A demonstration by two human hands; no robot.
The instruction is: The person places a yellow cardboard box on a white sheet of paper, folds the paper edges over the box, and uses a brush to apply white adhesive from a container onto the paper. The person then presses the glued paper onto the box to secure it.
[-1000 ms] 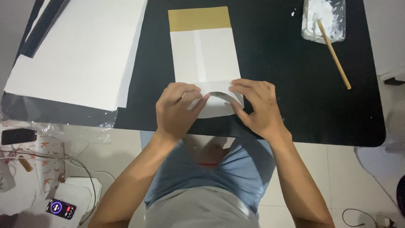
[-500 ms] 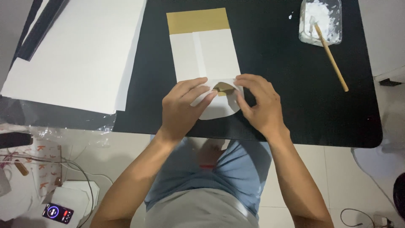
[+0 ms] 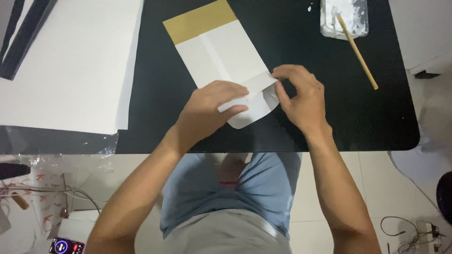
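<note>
A white paper bag [image 3: 226, 56] with a tan band at its far end lies flat and tilted on the black table [image 3: 376, 117]. Its near end carries a folded strip and a rounded flap. My left hand [image 3: 207, 110] lies flat on that fold, fingers pressing the strip down. My right hand [image 3: 299, 96] pinches the right end of the folded strip between thumb and fingertips. Both hands rest near the table's front edge.
Large white sheets [image 3: 66, 66] lie stacked at the left of the table over a clear plastic film. A clear tub of white paste [image 3: 343, 16] with a wooden stick [image 3: 358, 51] stands at the back right. Cables and a small device lie on the floor.
The bag has turned counter-clockwise and now lies tilted. My right hand moved from the rounded flap to the right end of the folded strip, while my left hand flattened over the fold.
</note>
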